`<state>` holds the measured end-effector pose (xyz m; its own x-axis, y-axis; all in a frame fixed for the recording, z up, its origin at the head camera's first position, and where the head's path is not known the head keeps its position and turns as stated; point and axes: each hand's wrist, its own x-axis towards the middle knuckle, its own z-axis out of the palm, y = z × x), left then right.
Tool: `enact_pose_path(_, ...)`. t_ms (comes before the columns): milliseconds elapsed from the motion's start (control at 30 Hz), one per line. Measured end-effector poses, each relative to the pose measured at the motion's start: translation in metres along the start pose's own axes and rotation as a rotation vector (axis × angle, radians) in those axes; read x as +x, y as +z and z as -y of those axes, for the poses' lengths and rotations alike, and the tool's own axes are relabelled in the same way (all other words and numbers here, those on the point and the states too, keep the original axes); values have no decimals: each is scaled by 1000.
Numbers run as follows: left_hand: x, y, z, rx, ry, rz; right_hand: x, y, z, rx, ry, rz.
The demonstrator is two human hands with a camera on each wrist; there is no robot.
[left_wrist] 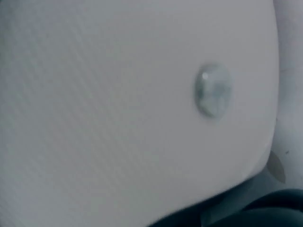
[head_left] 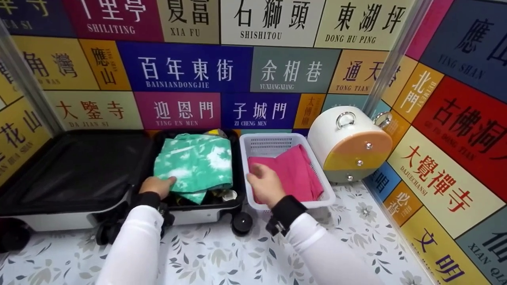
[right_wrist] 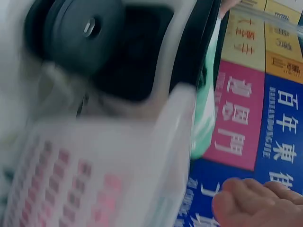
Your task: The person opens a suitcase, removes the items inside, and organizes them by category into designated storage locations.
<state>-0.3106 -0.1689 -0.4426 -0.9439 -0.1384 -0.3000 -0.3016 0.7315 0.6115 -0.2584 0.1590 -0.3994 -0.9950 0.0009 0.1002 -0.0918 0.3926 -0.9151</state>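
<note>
A green-and-white tie-dye folded cloth (head_left: 194, 162) lies on top of other things in the right half of an open black-lined suitcase (head_left: 190, 217). My left hand (head_left: 156, 186) is at the cloth's front left corner, its thumb touching the fabric; the other fingers are hidden. Over the left rim of a white plastic basket (head_left: 321, 186) hovers my right hand (head_left: 265, 184), fingers relaxed and holding nothing. Inside that basket is a folded pink cloth (head_left: 297, 174). The right wrist view also shows this hand (right_wrist: 255, 203) apart from the basket wall (right_wrist: 99, 142).
To the left is the suitcase's other half (head_left: 79, 166), its black lining facing up. Behind the basket's right side stands a white rounded box (head_left: 336, 130) with coloured drawers. Suitcase wheels (head_left: 241, 223) stick out at the front. Sign-covered walls (head_left: 186, 69) enclose the back and right.
</note>
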Motion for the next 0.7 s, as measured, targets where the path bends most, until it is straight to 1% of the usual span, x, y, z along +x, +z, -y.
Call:
enact_pose_path(33, 0, 0, 1, -15, 3, -11, 3, 8, 1, 50, -4, 21)
enact_pose_path(100, 0, 0, 2, -58, 10, -34, 9, 23, 2, 170, 33, 63)
enact_pose_path(167, 1, 0, 4, -96, 12, -46, 17, 37, 2, 259, 106, 91)
enact_pose_path(233, 2, 0, 6, -132, 6, -49, 25, 50, 1, 337, 202, 107)
enact_pose_path(333, 3, -1, 7, -160, -2, -50, 36, 65, -1, 412, 331, 130)
enact_pose_path(433, 2, -1, 7, -157, 18, -60, 42, 74, -4, 464, 416, 137)
enact_pose_path(533, 3, 0, 7, -153, 50, -67, 46, 79, -8, 495, 446, 130)
enact_pose_path(633, 4, 0, 8, -154, 62, -55, 49, 84, -12, 468, 434, 135)
enact_pose_path(700, 5, -1, 10, -153, 65, -48, 50, 88, -13, 418, 406, 140)
